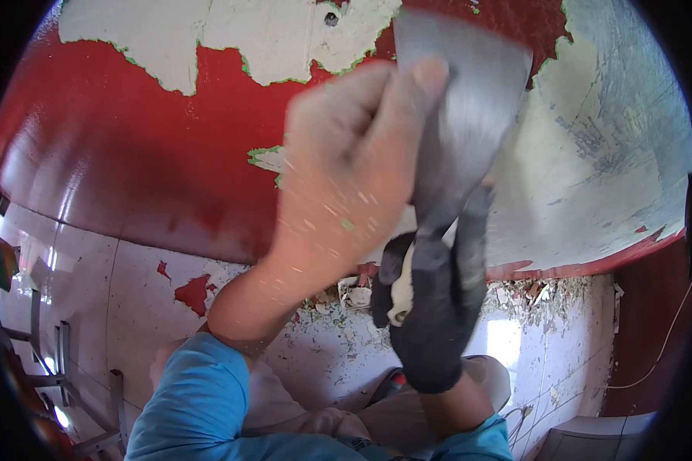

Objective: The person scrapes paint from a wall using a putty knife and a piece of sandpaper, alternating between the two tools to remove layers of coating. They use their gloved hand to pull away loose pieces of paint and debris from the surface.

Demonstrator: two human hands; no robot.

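A wide putty knife point(477, 100) with a broad metal blade points up against the red wall. My right hand point(434, 315), in a black glove, is wrapped round its cream handle point(402, 284). My bare left hand point(354, 146) is closed at the blade's left side, its thumb lying on the metal. Its other fingers are curled and partly hidden, and motion blurs the hand and blade. Red paint point(169, 131) covers much of the curved surface. Pale stripped patches point(146, 34) with greenish ragged edges show at the upper left, and a larger pale area point(600, 161) spreads at the right.
Paint flakes and debris point(530, 300) litter the light tiled floor point(154, 307) along the wall's foot. A metal frame point(61, 361) stands at the lower left. A thin white cable point(661, 353) hangs at the right, and a grey box-like object point(592, 438) sits below it.
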